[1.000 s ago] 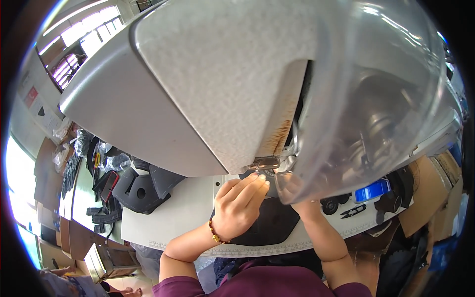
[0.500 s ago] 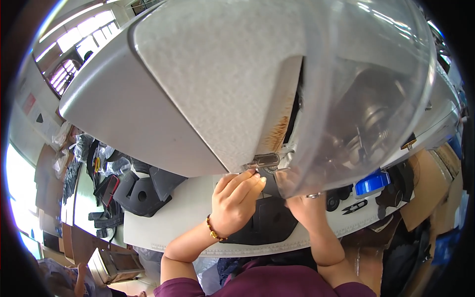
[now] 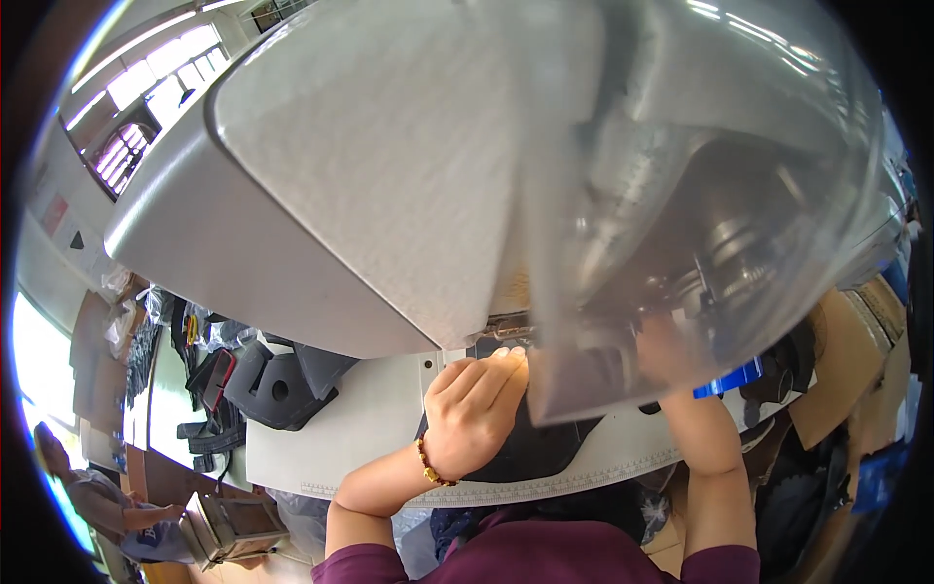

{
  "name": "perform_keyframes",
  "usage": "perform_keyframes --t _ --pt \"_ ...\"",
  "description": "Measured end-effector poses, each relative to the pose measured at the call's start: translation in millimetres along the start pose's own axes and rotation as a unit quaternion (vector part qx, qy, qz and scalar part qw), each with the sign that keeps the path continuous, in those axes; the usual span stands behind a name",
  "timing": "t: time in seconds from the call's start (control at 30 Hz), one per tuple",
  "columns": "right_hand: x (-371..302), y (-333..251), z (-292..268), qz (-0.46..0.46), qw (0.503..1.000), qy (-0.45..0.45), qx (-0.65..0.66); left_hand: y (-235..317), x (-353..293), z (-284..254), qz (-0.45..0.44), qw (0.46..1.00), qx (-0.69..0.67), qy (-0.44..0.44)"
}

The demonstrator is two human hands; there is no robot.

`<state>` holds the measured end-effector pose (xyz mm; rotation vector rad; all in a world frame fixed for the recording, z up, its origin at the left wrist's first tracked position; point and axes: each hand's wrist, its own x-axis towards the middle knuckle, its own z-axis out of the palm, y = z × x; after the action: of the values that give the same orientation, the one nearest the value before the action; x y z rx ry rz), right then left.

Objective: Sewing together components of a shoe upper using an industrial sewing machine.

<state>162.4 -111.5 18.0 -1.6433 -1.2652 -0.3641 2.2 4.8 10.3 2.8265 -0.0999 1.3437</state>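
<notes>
A large light-grey sewing machine head (image 3: 389,165) fills the upper view, with a clear plastic shield (image 3: 584,389) in front of its right part. My left hand (image 3: 472,414), with a beaded bracelet at the wrist, is just below the metal presser foot area (image 3: 506,329). Its fingers are bent and pressed together; what is between them is hidden. Under that hand a black moulded pad (image 3: 545,443) lies on the white table (image 3: 341,457). My right hand (image 3: 671,355) is behind the shield, blurred, near a blue round object (image 3: 730,378); its fingers cannot be made out.
More black moulded pads (image 3: 277,384) and black straps (image 3: 214,433) lie at the left of the table. A ruler strip (image 3: 389,494) runs along the near edge. Cardboard (image 3: 846,355) stands at right. Another person (image 3: 117,511) is at lower left, beside a metal-edged box (image 3: 229,526).
My right hand has moved right and away from the presser foot, behind the shield. The left hand stays near the foot. The view has shifted, and the other person shows more fully.
</notes>
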Motion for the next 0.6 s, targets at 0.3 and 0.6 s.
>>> perform_keyframes --t 0.3,0.6 --pt "-9.4 33.3 8.8 -0.002 0.987 -0.107 0.123 15.3 -8.6 5.3 0.000 0.996 0.093 -0.004" --pt "8.6 54.7 33.5 0.005 0.951 -0.207 0.228 7.1 -6.3 4.6 0.001 0.998 0.070 0.001"
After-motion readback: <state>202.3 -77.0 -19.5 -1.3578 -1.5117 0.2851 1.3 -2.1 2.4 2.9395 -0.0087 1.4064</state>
